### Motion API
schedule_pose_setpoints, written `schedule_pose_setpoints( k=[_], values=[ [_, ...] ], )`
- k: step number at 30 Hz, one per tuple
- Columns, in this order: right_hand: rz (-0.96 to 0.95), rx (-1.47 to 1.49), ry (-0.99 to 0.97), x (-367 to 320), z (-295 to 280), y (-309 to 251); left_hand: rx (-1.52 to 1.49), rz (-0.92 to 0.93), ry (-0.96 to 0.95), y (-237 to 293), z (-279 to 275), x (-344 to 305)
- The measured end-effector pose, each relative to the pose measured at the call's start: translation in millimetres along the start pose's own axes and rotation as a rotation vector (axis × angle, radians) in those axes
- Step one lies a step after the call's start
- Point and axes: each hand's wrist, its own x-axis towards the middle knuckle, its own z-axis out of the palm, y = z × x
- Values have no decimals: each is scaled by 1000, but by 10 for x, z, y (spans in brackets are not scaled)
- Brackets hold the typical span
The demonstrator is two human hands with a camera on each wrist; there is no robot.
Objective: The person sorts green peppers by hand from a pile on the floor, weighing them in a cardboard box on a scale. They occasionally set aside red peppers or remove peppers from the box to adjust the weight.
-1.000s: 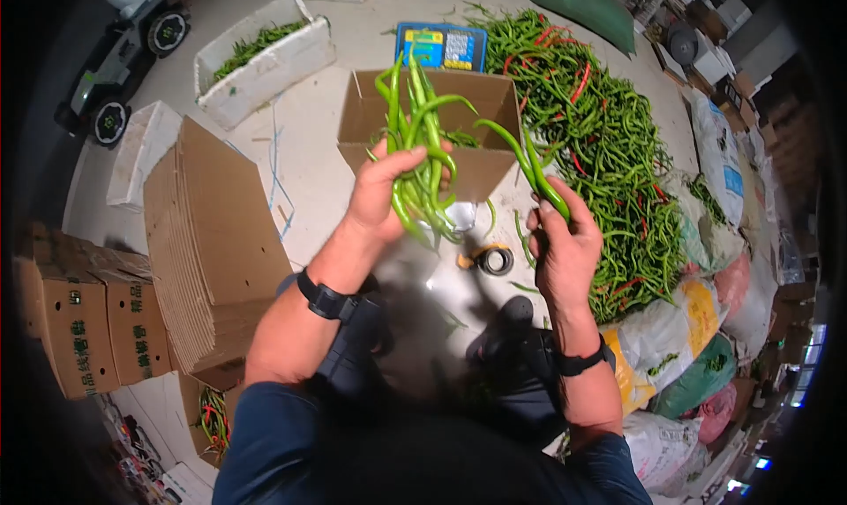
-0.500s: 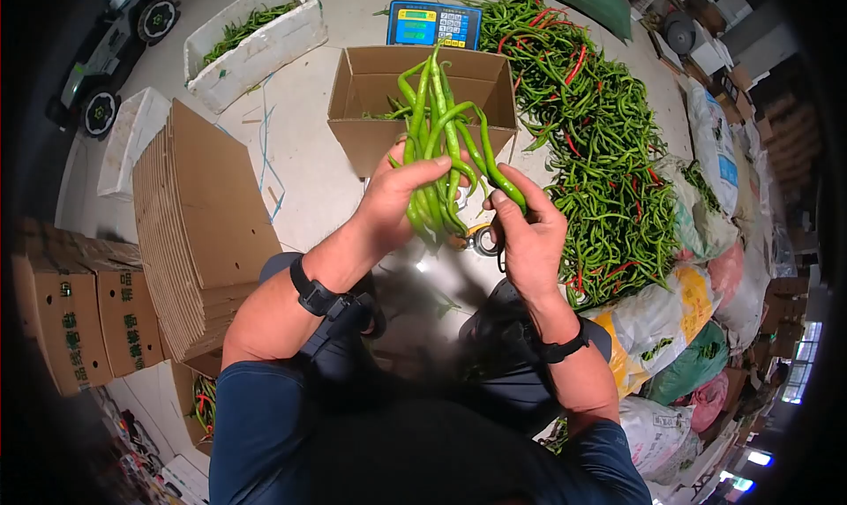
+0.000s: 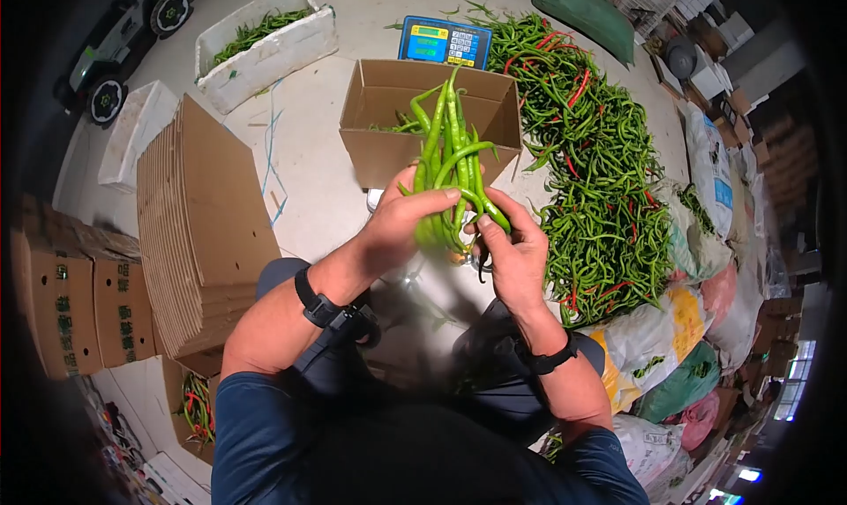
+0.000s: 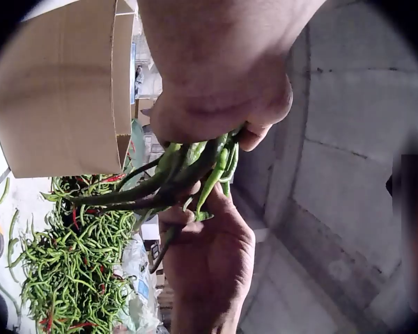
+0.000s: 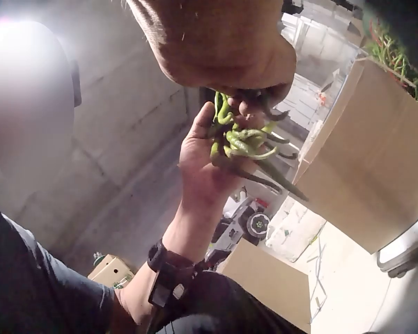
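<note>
Over the near edge of an open cardboard box (image 3: 379,159), my left hand (image 3: 397,221) grips a bunch of long green chili peppers (image 3: 452,130), their tips pointing away from the body. Its thumb lies across the bunch. My right hand (image 3: 520,262) is close beside it and pinches a green chili pepper (image 3: 496,212) between thumb and fingers at the bunch's right side. In the left wrist view both hands meet around the peppers (image 4: 212,177). The right wrist view shows curled pepper ends (image 5: 247,142) over the left palm; the right fingertips are partly hidden.
A large heap of green chili peppers (image 3: 600,187) with some red ones spreads to the right. A blue scale display (image 3: 445,43) stands behind the box. Flattened cartons (image 3: 207,231) lean at left, near a white foam box (image 3: 265,73) holding peppers. Sacks (image 3: 653,342) line the right.
My right hand has moved left with its pepper, from apart to right beside the bunch. My left hand keeps its grip, and the bunch is slightly lower and further right.
</note>
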Motion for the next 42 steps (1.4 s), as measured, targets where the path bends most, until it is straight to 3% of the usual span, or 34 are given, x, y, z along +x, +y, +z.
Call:
schedule_pose_setpoints(
  k=[4, 6, 10, 13, 18, 19, 23, 28, 30, 32, 33, 35, 36, 38, 42],
  values=[
    [-11, -26, -4, -1, -32, -4, -19, -12, 8, -13, 16, 26],
    [-126, -132, -54, 20, -60, 1, -10, -10, 22, -26, 11, 42],
    [-136, -129, -87, 42, -79, 49, -96, -61, 58, -66, 3, 37],
    [-30, -23, -134, 24, -79, 45, -90, -83, 53, -89, -27, 41],
    [-131, -207, -198, 18, -61, 108, -92, -108, 26, -141, -91, 98],
    [-134, -205, -196, 13, -64, 102, -56, -72, 79, -145, -85, 109],
    [-401, -671, -91, 6, -74, 58, 133, 67, 176, -151, -69, 166],
    [-415, -742, -59, 26, -197, 17, 525, 141, 116, -6, 54, 226],
    [-412, -776, -28, 32, -305, -70, 767, 231, 117, 10, 5, 292],
    [-287, -708, -46, 42, -458, -270, 846, 312, 98, 203, 34, 353],
    [-356, -746, -10, 37, -515, -225, 1017, 381, 114, 171, 0, 387],
    [-318, -666, 74, -9, -827, -707, 1348, 666, 261, 704, 102, 476],
    [-321, -628, 78, -23, -1044, -787, 1367, 675, 295, 881, 169, 508],
    [-302, -630, 162, -63, -1435, -909, 1417, 931, 307, 1067, 34, 733],
    [-163, -629, 286, -86, -2385, -560, 1485, 976, 298, 1114, -111, 1123]
  ],
)
